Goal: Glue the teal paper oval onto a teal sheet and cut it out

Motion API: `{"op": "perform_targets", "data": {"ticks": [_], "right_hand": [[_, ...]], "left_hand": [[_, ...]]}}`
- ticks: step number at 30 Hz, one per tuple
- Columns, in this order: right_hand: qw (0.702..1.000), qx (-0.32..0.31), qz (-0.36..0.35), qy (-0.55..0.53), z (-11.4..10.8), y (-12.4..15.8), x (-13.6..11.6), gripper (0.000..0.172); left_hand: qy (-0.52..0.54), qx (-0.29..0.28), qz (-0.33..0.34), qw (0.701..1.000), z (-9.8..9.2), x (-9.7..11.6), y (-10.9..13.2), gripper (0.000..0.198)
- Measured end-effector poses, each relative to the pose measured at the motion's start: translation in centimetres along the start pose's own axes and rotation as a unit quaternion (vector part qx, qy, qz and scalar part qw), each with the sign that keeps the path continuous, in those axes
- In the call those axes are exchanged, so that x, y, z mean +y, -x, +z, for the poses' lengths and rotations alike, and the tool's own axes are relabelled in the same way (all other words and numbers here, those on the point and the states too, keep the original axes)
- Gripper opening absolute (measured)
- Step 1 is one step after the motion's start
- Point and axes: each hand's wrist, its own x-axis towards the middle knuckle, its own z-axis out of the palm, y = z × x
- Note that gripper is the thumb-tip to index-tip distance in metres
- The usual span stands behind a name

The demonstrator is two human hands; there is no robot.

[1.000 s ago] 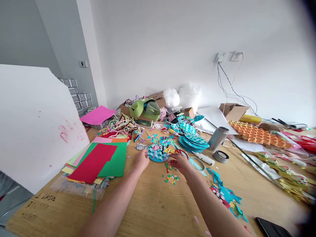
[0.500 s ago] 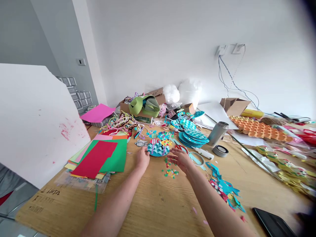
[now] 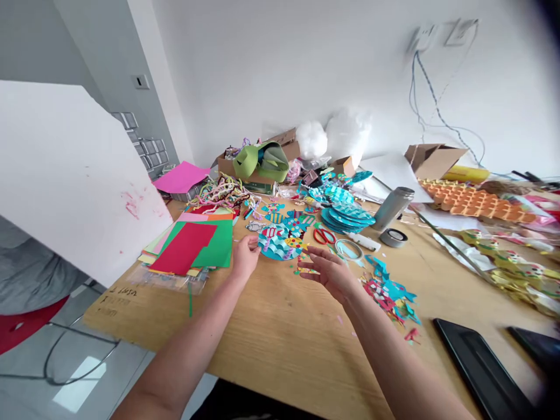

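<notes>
The left hand [image 3: 246, 256] is drawn narrow, thumb and fingertips pinching the nine o'clock rim of a round blue paper disc layered with scalloped wave strips [image 3: 279, 252], which lies at the middle of the pale wooden counter [image 3: 280, 326]. The disc carries a red-and-white striped paper fish [image 3: 272, 233] and a yellow dotted paper fish [image 3: 294, 242]. At the disc's four o'clock, the right hand [image 3: 330, 273] is wide, holding nothing, its fingers spread just beside the rim and over small scattered confetti dots [image 3: 297, 269]. Taking the disc as the dial's centre, blue-edged patterned paper fish [image 3: 275, 218] lie close by at twelve o'clock, and a stack of blue wave-patterned paper discs [image 3: 347, 220] sits at two o'clock, with a silver metal bottle [image 3: 394, 210] beyond it. Red-handled scissors [image 3: 324, 236] lie near three o'clock; blue and red paper scraps [image 3: 389, 289] spread at four. A green paper sheet [image 3: 221, 239], partly under a red paper sheet [image 3: 184, 248], lies at nine o'clock.
</notes>
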Motion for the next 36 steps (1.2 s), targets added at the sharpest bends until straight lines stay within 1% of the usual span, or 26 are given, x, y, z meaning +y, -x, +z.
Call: {"op": "perform_targets", "data": {"ticks": [2, 5, 8, 10, 12, 16, 18, 22, 24, 26, 28, 30, 31, 32, 34, 36], "right_hand": [[1.0, -0.027, 0.014, 0.001, 0.2, 1.7, 1.0, 0.02], [0.997, -0.062, 0.038, -0.008, 0.5, 4.4, 2.6, 0.025], [0.995, -0.079, 0.065, -0.01, 0.8, 7.3, 4.2, 0.031], [0.993, -0.079, 0.084, -0.01, 0.9, 9.1, 5.2, 0.034], [0.992, -0.082, 0.098, -0.013, 0.9, 10.7, 6.1, 0.036], [0.989, -0.095, 0.114, -0.019, 0.7, 12.6, 7.4, 0.039], [0.988, -0.097, 0.117, -0.019, 0.6, 13.1, 7.8, 0.041], [0.988, -0.099, 0.121, -0.008, 0.5, 13.7, 8.3, 0.043], [0.987, -0.101, 0.121, 0.018, 0.2, 14.0, 8.1, 0.044], [0.987, -0.1, 0.107, 0.072, -0.4, 14.1, 7.4, 0.046], [0.984, -0.087, 0.056, 0.146, -1.3, 14.0, 6.0, 0.048], [0.974, -0.063, -0.028, 0.216, -2.1, 13.4, 3.8, 0.048], [0.966, -0.05, -0.072, 0.245, -2.4, 12.8, 2.6, 0.047], [0.956, -0.041, -0.109, 0.269, -2.5, 12.2, 1.3, 0.045], [0.936, -0.033, -0.158, 0.312, -2.3, 10.4, -1.0, 0.043], [0.916, -0.053, -0.177, 0.356, -1.5, 8.2, -2.9, 0.042]], "left_hand": [[0.008, -0.003, -0.001, 1.0, -1.9, -0.2, 1.9, 0.028], [0.022, -0.011, 0.0, 1.0, -4.5, -0.6, 5.4, 0.028], [0.03, -0.009, 0.001, 1.0, -6.4, -1.5, 9.1, 0.026], [0.037, -0.005, -0.006, 0.999, -7.3, -2.2, 11.2, 0.026], [0.022, -0.005, -0.012, 1.0, -7.8, -2.9, 12.9, 0.028], [-0.017, -0.019, -0.001, 1.0, -8.3, -3.6, 14.9, 0.035], [-0.051, -0.021, 0.018, 0.998, -8.4, -3.7, 15.5, 0.038], [-0.095, -0.004, 0.052, 0.994, -8.2, -3.7, 16.0, 0.041], [-0.097, -0.001, 0.062, 0.993, -8.2, -3.9, 16.1, 0.042], [-0.092, -0.009, 0.065, 0.994, -8.3, -4.2, 16.1, 0.042], [-0.086, -0.014, 0.059, 0.994, -8.9, -4.4, 15.9, 0.04], [-0.089, -0.004, 0.054, 0.995, -9.8, -4.2, 15.3, 0.035], [-0.095, 0.005, 0.057, 0.994, -10.4, -3.7, 14.9, 0.033], [-0.103, 0.015, 0.067, 0.992, -11.0, -3.0, 14.3, 0.031], [-0.112, 0.026, 0.101, 0.988, -12.1, -0.9, 12.9, 0.031], [-0.117, 0.034, 0.146, 0.982, -12.7, 1.6, 11.2, 0.032]]}}
